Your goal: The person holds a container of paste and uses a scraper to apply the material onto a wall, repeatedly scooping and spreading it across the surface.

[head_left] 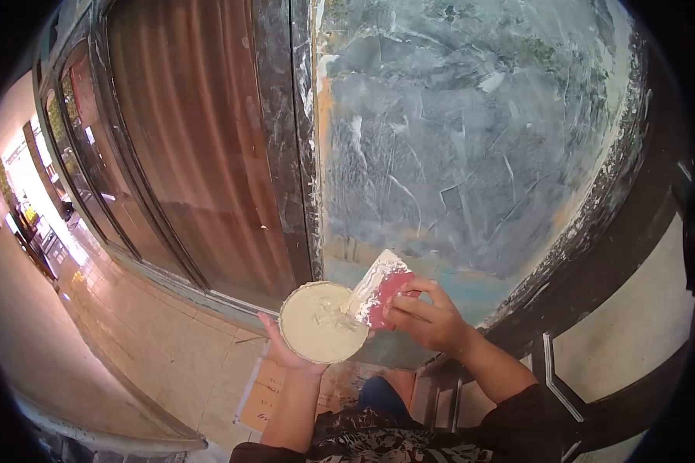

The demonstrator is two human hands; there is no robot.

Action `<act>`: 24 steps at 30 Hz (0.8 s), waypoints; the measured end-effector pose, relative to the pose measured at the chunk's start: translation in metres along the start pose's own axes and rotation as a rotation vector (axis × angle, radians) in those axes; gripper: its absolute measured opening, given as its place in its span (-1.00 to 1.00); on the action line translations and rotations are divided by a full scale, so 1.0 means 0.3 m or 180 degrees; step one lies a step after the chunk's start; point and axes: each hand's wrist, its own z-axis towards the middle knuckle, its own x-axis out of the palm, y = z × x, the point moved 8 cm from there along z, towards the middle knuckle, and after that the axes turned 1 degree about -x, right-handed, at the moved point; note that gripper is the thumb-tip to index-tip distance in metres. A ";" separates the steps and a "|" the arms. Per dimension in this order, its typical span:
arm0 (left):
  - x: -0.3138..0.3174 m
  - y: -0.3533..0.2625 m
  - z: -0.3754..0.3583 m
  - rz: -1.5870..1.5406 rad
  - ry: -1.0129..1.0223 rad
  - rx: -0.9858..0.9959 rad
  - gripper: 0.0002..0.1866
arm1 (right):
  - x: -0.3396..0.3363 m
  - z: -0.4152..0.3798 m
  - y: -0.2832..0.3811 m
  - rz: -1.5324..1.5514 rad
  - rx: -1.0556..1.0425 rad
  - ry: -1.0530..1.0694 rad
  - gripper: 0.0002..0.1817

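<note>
A round tub of pale cream paste (324,328) rests in my left hand (289,351), whose fingers wrap around its side and underside. My right hand (432,318) grips a red scraper (386,297) smeared with whitish paste. The scraper's lower edge is at the right rim of the tub, over the paste. Beyond both hands stands a wall panel (455,154) with patchy grey-blue and white coating and several raised streaks.
Left of the panel is a dark-framed window (201,154) with a brown curtain behind it. Cardboard (264,390) lies on the tiled floor (170,351). Dark framework with pale panels (618,332) stands at the right. A curved ledge (162,432) is at the lower left.
</note>
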 end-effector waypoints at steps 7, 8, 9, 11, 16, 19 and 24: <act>0.126 0.039 -0.008 -0.0454 0.0440 -0.0382 0.30 | -0.034 -0.032 -0.056 -0.0032 0.0419 -0.0271 -0.67; 0.127 0.051 -0.008 -0.0509 0.0451 -0.0487 0.31 | -0.033 -0.039 -0.065 -0.0035 0.0422 -0.0269 -0.67; 0.122 0.057 -0.004 -0.0511 0.0453 -0.0496 0.31 | -0.042 -0.055 -0.091 -0.0089 0.0548 -0.0389 -0.68; 0.106 0.071 0.007 -0.0744 0.0439 -0.0520 0.30 | -0.054 -0.098 -0.143 -0.0155 0.0682 -0.0502 -0.69; 0.058 0.082 0.013 -0.0593 0.0398 -0.0487 0.27 | -0.115 -0.299 -0.406 -0.0228 0.1932 -0.0812 -0.81; 0.036 0.086 0.025 -0.0439 0.0442 -0.0449 0.24 | -0.064 -0.438 -0.513 0.0016 0.2627 -0.0649 -0.87; -0.007 0.085 0.042 -0.0459 0.0347 -0.0385 0.22 | 0.063 -0.577 -0.541 -0.0109 0.2625 -0.0303 -0.88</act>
